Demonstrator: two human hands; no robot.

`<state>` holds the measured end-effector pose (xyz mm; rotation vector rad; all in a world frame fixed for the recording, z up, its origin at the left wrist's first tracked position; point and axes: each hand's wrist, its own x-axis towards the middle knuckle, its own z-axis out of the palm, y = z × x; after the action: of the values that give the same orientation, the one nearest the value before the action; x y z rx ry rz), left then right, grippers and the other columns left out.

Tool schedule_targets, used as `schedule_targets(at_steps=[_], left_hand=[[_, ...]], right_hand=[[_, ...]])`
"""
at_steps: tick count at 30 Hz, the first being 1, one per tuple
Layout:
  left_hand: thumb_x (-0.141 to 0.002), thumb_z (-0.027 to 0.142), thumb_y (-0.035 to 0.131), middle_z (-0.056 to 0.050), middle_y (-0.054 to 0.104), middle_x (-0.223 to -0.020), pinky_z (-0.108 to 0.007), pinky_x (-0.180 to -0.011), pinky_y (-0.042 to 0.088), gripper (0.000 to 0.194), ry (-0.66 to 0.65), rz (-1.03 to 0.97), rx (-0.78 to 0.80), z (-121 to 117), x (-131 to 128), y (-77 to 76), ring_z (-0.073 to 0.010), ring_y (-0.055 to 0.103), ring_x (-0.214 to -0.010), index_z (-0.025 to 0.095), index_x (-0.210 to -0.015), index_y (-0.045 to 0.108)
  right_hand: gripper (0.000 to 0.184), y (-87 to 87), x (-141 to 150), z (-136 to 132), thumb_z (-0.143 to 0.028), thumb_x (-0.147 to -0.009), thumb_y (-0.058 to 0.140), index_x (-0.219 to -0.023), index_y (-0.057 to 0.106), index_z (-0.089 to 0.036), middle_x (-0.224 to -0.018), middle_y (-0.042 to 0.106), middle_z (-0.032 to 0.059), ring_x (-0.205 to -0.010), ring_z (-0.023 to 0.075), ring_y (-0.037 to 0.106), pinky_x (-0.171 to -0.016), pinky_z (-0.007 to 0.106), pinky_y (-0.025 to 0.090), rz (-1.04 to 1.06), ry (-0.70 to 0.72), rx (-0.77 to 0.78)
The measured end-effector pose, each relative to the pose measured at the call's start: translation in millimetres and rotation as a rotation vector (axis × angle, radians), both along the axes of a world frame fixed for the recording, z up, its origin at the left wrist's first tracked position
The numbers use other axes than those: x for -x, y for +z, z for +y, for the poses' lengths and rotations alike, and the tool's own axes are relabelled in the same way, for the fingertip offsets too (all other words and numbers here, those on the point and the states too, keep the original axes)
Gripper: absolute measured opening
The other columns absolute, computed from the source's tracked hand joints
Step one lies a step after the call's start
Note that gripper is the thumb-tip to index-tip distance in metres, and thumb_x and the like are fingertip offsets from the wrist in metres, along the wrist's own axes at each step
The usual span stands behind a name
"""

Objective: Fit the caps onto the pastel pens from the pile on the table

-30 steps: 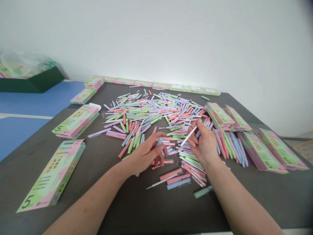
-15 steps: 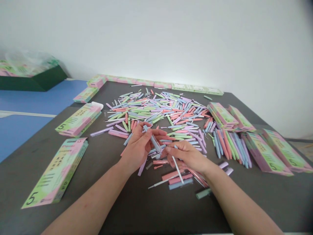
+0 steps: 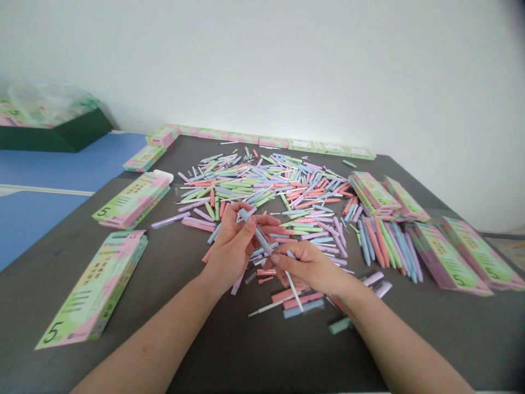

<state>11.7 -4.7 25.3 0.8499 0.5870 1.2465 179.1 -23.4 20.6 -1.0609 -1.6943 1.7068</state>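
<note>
While a printed carton (image 3: 91, 293) lay at nine o'clock, the left hand (image 3: 232, 246) gripped a blue pen barrel (image 3: 261, 237).
Held between thumb and fingers, it slanted toward five o'clock, its lower end at the right hand (image 3: 311, 266), whose closed fingers pinched a white refill (image 3: 294, 292).

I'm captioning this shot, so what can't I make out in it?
Head view: whether the blue pen piece in the left hand touches the right hand; too small.
Head view: left end of the dark green bin, cut off by the left edge.
Head view: fine print on the nearest left carton, too small.
Head view: right end of the nearest green pen piece, behind the right forearm.
</note>
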Motion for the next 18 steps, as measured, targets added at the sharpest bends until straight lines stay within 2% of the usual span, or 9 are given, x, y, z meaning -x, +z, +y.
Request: schedule_targets(at_steps=[5, 8, 12, 14, 18], left_hand=[[-0.083, 0.03, 0.067, -0.001, 0.069, -0.095, -0.026, -0.072, 0.055, 0.032, -0.001, 0.007, 0.022, -1, -2, -3.5, -0.0174, 0.071, -0.086, 0.025, -0.104, 0.043], [-0.082, 0.032, 0.068, -0.001, 0.066, -0.094, -0.026, -0.073, 0.055, 0.03, 0.043, 0.051, 0.016, 2, -2, -8.0, -0.0161, 0.07, -0.085, 0.023, -0.104, 0.049], [-0.082, 0.033, 0.067, 0.001, 0.061, -0.076, -0.017, -0.054, 0.049, 0.022, 0.164, 0.127, 0.004, 8, 1, -13.0, -0.0086, 0.06, -0.062, 0.016, -0.094, 0.06], [-0.08, 0.029, 0.068, 0.002, 0.059, -0.066, -0.015, -0.048, 0.046, 0.019, 0.166, 0.113, 0.052, 10, 2, -13.7, -0.0069, 0.056, -0.055, 0.014, -0.089, 0.062], [-0.08, 0.017, 0.067, 0.0, 0.061, -0.063, -0.014, -0.05, 0.051, 0.009, 0.135, 0.016, 0.203, 13, 1, -12.8, -0.0069, 0.058, -0.054, 0.01, -0.085, 0.062]], right_hand=[[0.038, -1.9, 1, 1, -0.046, -0.091, 0.051, -0.075, 0.063, -0.014, -0.058, 0.057, -0.0022, -0.046, 0.0064, 0.043, -0.046, 0.019, 0.034, -0.042, -0.011, -0.065], [0.036, -1.1, 1, 0, -0.046, -0.091, 0.051, -0.078, 0.063, -0.015, -0.056, 0.056, -0.002, -0.045, 0.0069, 0.042, -0.043, 0.019, 0.031, -0.061, -0.042, -0.074], [0.035, 1.6, -3, 2, -0.048, -0.086, 0.057, -0.079, 0.063, -0.015, -0.055, 0.053, -0.0027, -0.042, 0.006, 0.038, -0.039, 0.018, 0.024, 0.035, -0.161, 0.052], [0.035, 3.4, -7, 4, -0.048, -0.084, 0.059, -0.077, 0.062, -0.015, -0.053, 0.05, -0.0038, -0.041, 0.0055, 0.036, -0.038, 0.018, 0.022, 0.084, -0.209, 0.07], [0.036, 5.4, -12, 9, -0.049, -0.084, 0.058, -0.078, 0.063, -0.014, -0.049, 0.047, -0.0053, -0.037, 0.0041, 0.028, -0.036, 0.019, 0.018, 0.104, -0.348, -0.006]])
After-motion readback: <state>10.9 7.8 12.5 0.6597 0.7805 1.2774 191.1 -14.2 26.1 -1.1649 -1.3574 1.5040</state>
